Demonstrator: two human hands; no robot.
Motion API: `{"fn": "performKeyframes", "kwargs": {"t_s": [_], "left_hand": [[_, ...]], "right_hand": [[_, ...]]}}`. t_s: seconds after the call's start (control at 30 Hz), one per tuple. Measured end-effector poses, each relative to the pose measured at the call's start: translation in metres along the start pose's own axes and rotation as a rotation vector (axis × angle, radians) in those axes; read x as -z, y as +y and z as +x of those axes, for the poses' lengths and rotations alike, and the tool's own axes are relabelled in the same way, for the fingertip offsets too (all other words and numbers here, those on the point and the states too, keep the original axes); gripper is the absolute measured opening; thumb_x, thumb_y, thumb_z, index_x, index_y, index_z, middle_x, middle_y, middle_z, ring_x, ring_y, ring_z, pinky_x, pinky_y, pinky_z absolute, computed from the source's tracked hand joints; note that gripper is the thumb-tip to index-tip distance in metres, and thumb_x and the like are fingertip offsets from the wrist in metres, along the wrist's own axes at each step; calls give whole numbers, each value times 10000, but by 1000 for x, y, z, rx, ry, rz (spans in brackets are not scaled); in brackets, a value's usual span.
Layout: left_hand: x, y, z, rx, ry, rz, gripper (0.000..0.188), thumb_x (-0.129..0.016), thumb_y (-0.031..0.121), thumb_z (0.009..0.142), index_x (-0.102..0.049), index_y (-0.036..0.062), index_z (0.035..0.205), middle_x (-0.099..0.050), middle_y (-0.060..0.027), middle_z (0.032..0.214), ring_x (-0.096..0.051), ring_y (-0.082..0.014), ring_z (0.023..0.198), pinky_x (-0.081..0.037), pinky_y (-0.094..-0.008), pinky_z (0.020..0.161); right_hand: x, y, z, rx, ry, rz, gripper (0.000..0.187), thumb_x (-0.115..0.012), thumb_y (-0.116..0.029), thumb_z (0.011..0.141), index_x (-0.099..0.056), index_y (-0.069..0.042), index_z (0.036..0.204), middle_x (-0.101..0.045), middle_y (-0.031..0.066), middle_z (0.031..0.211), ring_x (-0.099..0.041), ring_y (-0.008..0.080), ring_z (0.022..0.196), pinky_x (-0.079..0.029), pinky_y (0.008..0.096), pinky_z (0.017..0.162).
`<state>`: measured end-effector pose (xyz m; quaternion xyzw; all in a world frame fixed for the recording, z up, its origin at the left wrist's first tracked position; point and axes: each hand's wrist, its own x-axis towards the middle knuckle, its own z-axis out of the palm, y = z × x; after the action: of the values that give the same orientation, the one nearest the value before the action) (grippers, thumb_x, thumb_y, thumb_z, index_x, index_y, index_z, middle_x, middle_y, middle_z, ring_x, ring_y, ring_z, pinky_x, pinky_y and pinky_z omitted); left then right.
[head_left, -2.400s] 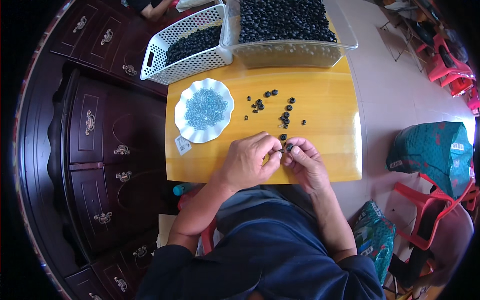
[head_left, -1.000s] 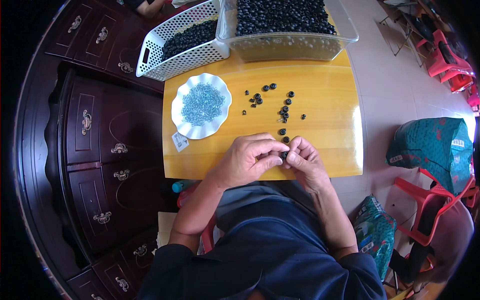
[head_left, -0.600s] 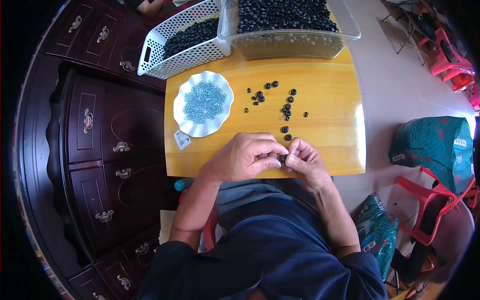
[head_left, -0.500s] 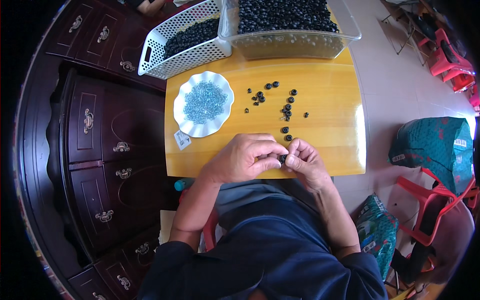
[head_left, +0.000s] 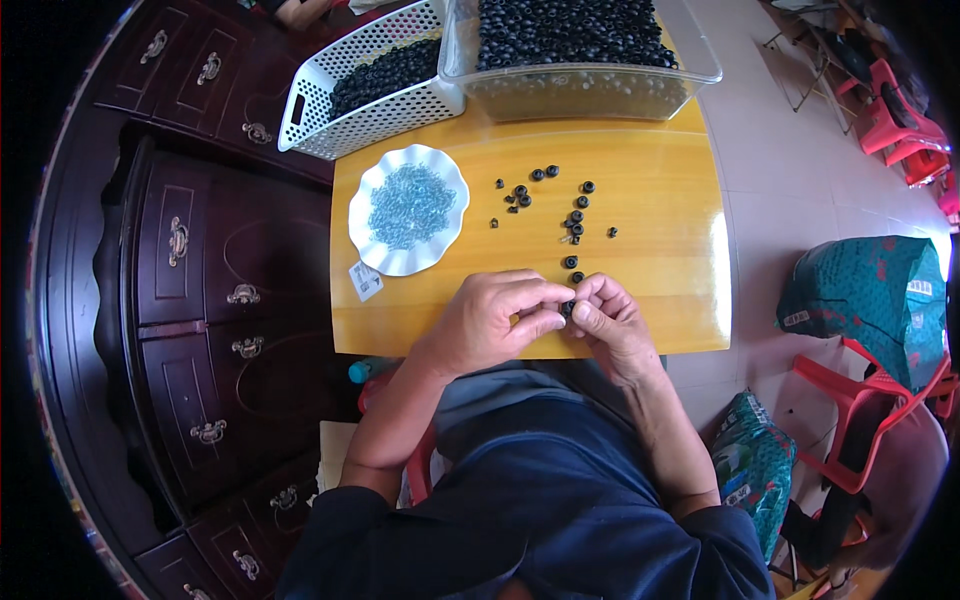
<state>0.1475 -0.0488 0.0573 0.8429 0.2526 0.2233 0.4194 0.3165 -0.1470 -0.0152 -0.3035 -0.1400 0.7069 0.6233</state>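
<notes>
At the near edge of the table, my left hand [head_left: 497, 316] and my right hand [head_left: 612, 322] meet fingertip to fingertip. Both pinch one small round black part [head_left: 568, 309], mostly covered by the fingers. Just beyond them lies a black ring-like piece [head_left: 577, 278] with a hole in its middle. More of these pieces, such as one black ring [head_left: 588, 187], run in a loose line away from my hands. Smaller black bits [head_left: 494, 224] are scattered to the left of that line. A white wavy-rimmed plate [head_left: 388, 262] holds many tiny clear bluish pieces [head_left: 411, 205].
Behind the plate stands a white perforated basket [head_left: 385, 122] of black parts. Beside it is a clear plastic bin [head_left: 580, 95] heaped with similar parts. Dark wooden cabinets [head_left: 240, 240] border the table's left. Green bags [head_left: 860, 295] and red stools [head_left: 840, 400] are on the right.
My hands stay together on the black part, with only slight shifts of the fingers. The pieces on the table keep their places.
</notes>
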Motion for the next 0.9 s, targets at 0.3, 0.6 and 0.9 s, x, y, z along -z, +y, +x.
{"fn": "performKeyframes", "kwargs": {"t_s": [0.3, 0.6, 0.9], "left_hand": [[-3, 3, -2, 156, 9, -123, 254, -798, -14, 804, -744, 21, 1049, -670, -48, 772, -638, -129, 685, -501, -268, 615], [-10, 8, -4, 124, 76, -49, 232, -780, 19, 843, -734, 21, 1070, -667, -58, 787, -636, -133, 682, -509, -275, 618], [-20, 4, -11, -65, 192, 67, 262, -782, 94, 843, -687, 31, 1079, -667, -132, 879, -670, -329, 763, -529, -384, 659]], "right_hand": [[-8, -1, -1, 34, 8, 30, 175, -756, -172, 936, -653, -75, 1038, -665, 3, 888, -567, 78, 762, -479, 234, 751], [-9, -1, 3, 62, -9, 33, 61, -696, -111, 966, -642, -82, 961, -707, 17, 962, -627, 96, 870, -485, 260, 802], [-11, 4, 0, 34, 13, 102, 92, -697, -71, 950, -610, -91, 970, -640, -2, 871, -600, 107, 814, -481, 263, 778]]}}
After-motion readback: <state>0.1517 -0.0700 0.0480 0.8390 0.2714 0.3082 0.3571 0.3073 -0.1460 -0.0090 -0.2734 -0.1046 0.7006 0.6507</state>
